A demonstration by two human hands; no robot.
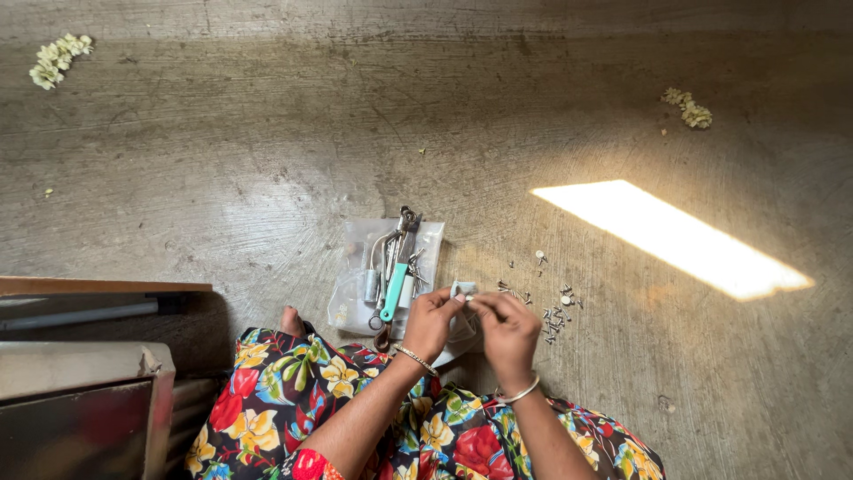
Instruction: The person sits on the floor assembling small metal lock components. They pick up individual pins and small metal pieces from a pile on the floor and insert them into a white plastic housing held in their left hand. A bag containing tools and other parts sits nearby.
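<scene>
Left hand (433,317) and right hand (506,327) meet over the concrete floor (267,160), fingers of both pinched together on a small pale piece (463,289). Clear plastic bag (355,276) with teal-handled tool (394,292) lies just left of hands. Loose small screws (553,316) scattered just right. Flower clusters (59,59) far off.

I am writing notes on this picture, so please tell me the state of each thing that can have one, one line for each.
Left hand: raised, fingers pinched on a small pale part.
Right hand: raised, fingertips on the same small pale part.
Clear plastic bag: flat on the floor, tools lying on it.
Teal-handled tool: lying on the bag, not held.
Small screws: loose, scattered on the floor.
Flower strands: lying on the floor, apart.
</scene>
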